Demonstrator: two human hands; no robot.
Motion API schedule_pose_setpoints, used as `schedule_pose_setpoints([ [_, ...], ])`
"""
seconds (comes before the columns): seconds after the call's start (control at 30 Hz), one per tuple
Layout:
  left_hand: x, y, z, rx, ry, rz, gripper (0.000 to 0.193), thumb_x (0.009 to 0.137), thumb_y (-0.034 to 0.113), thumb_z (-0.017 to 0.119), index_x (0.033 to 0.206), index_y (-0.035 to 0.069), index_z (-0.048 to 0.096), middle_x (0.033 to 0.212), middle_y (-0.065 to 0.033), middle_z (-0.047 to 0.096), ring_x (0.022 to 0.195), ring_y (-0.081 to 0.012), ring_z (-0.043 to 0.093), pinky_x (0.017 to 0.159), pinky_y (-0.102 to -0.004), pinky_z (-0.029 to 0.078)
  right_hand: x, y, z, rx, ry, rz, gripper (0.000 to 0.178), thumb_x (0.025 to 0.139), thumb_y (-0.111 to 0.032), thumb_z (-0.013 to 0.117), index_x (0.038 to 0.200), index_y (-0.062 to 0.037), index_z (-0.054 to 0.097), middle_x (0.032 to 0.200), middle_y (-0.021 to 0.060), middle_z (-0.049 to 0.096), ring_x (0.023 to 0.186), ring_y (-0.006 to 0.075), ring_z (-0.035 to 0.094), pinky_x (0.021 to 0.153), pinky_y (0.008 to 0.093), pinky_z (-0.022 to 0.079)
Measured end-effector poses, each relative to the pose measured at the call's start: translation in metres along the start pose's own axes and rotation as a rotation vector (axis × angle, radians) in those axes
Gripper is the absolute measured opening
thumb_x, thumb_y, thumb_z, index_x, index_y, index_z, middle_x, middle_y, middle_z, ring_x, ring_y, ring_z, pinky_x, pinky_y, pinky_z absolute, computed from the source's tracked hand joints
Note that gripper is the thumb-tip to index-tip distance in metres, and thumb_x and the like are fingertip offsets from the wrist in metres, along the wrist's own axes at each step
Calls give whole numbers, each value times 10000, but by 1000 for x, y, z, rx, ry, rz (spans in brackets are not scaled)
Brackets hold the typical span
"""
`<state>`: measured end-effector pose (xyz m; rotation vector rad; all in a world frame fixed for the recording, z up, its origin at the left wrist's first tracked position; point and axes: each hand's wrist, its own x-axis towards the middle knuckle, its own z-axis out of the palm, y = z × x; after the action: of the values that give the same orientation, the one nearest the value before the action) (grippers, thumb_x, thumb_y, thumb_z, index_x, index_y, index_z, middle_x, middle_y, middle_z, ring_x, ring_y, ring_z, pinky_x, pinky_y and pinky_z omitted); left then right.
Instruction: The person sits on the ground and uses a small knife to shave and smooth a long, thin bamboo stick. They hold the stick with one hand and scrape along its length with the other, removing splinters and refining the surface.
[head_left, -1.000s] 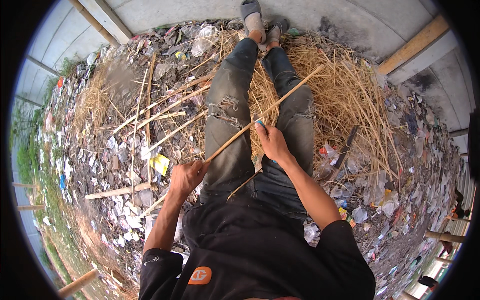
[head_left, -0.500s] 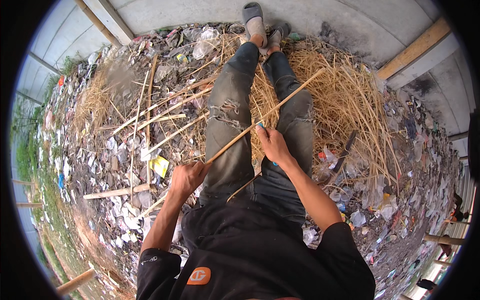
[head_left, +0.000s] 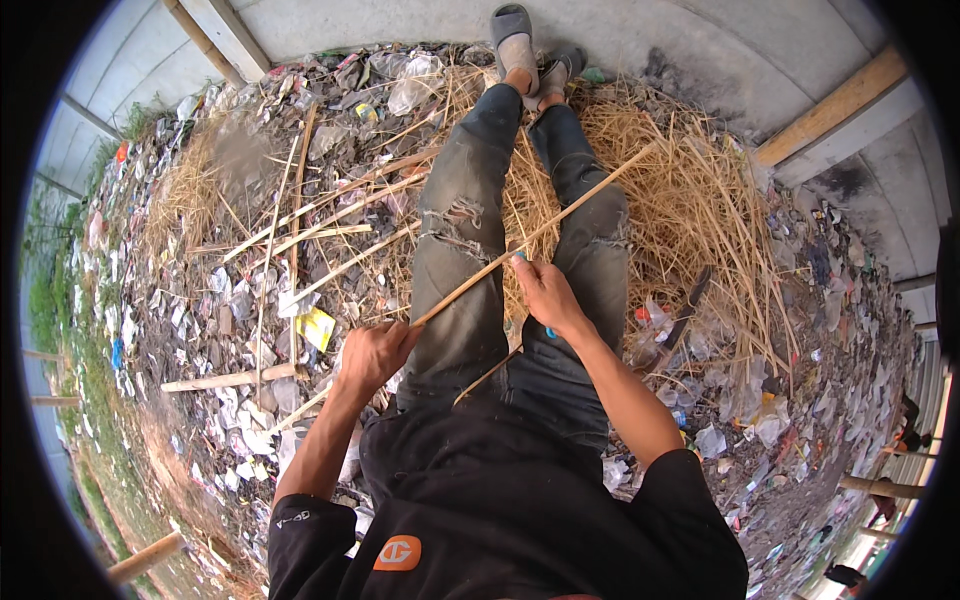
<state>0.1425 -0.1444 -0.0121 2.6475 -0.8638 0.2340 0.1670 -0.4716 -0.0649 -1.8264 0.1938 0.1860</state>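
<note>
A long, thin bamboo strip (head_left: 585,198) runs slantwise over my legs, its far end up to the right above the straw. My left hand (head_left: 377,357) is closed around its near end, beside my left thigh. Midway along the strip, my right hand (head_left: 548,298) is closed with thumb and fingers against it. Bits of blue show at the right thumb tip and below that fist; what they belong to is mostly hidden. A second thin stick (head_left: 488,377) lies between my thighs, close to my shirt.
Several bamboo strips (head_left: 335,215) lie crossed on the littered ground at the left, near a thicker bamboo piece (head_left: 230,381). Straw-like shavings (head_left: 690,220) are heaped beside my right leg, with a dark, blade-shaped piece (head_left: 690,305) there. A concrete wall (head_left: 400,22) stands beyond my feet.
The bamboo strip's far end has shifted slightly to the right. Both hands keep nearly the same place and hold, and the whole view has moved a little.
</note>
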Motion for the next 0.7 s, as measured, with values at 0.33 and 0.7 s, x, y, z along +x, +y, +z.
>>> schedule_pose_setpoints([
  [0.33,9,3,-3,-18,9,-51,278,943,309,785,772,113,686,663,-63,662,559,-292,678,496,-422,536,-8,-34,-44,812,-288,302,469,1087,-501,537,799,-133,503,553,-79,321,422,32,285,398,233,252],
  [0.7,19,12,1,54,52,-60,284,951,308,774,770,119,662,640,-74,642,579,-296,690,497,-423,534,12,-74,-40,-406,66,-237,355,928,-339,747,847,5,705,663,227,635,662,433,669,625,485,505],
])
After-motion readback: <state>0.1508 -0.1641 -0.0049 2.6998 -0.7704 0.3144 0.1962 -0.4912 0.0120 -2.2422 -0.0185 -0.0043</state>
